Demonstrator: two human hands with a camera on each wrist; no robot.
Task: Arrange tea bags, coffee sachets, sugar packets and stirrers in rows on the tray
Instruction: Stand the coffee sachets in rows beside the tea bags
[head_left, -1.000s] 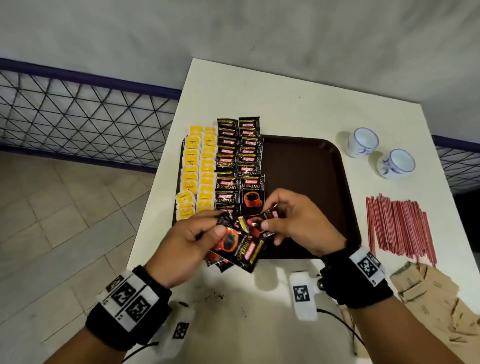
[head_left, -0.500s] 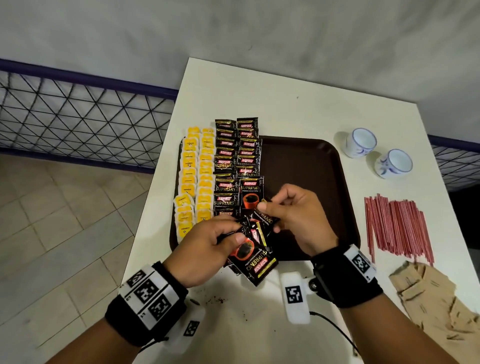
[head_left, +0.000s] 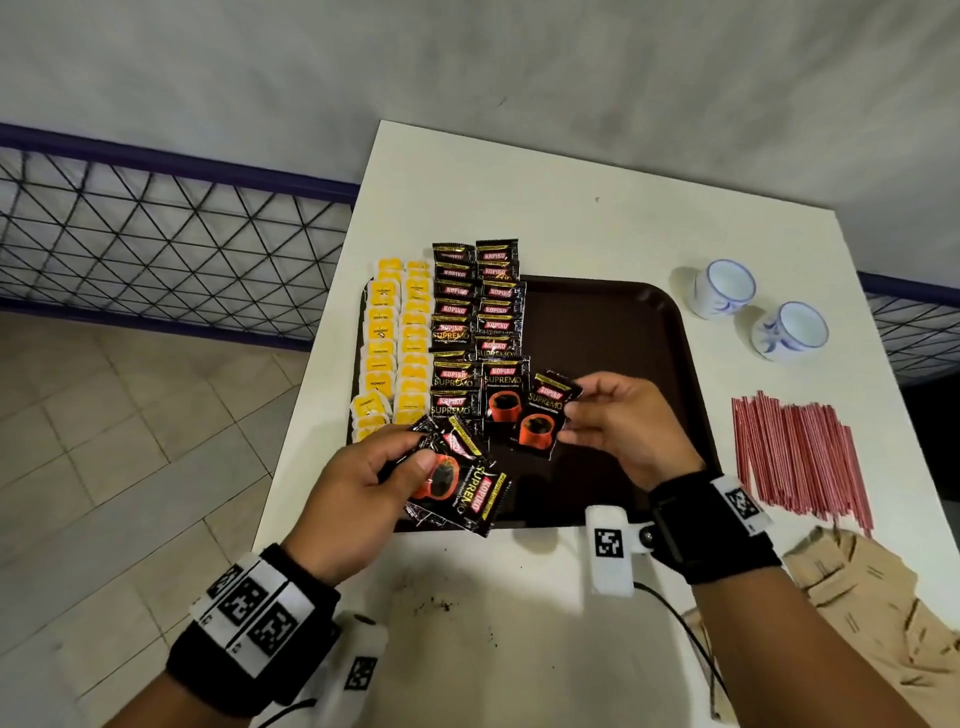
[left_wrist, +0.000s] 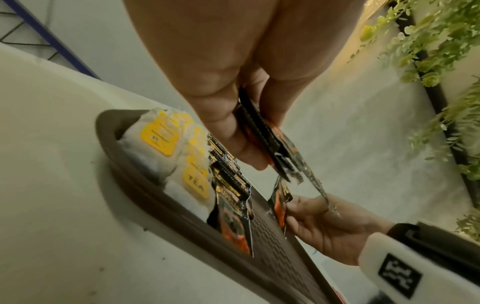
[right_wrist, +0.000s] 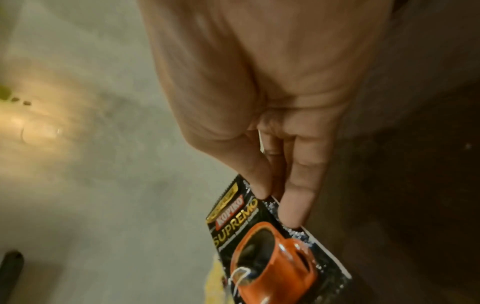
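A dark brown tray (head_left: 613, 332) lies on the white table. Along its left side run two rows of yellow-tagged tea bags (head_left: 397, 353) and two rows of black coffee sachets (head_left: 475, 317). My left hand (head_left: 363, 483) grips a small stack of coffee sachets (head_left: 460, 486) over the tray's near left corner. My right hand (head_left: 618, 426) pinches a single coffee sachet (head_left: 545, 413) by its right edge, held just right of the sachet rows; its printed front (right_wrist: 262, 240) fills the right wrist view. Red stirrers (head_left: 795, 457) and brown sugar packets (head_left: 872, 618) lie on the table at right.
Two white and blue cups (head_left: 724, 288) (head_left: 789, 330) stand on the table beyond the tray's right edge. Dark crumbs (head_left: 441, 605) dot the table near me. A blue-framed mesh railing (head_left: 156, 228) stands to the left, with tiled floor below.
My right hand has drawn one sachet out of the stack in my left hand and carried it up and right over the tray. My left hand has stayed put with the stack.
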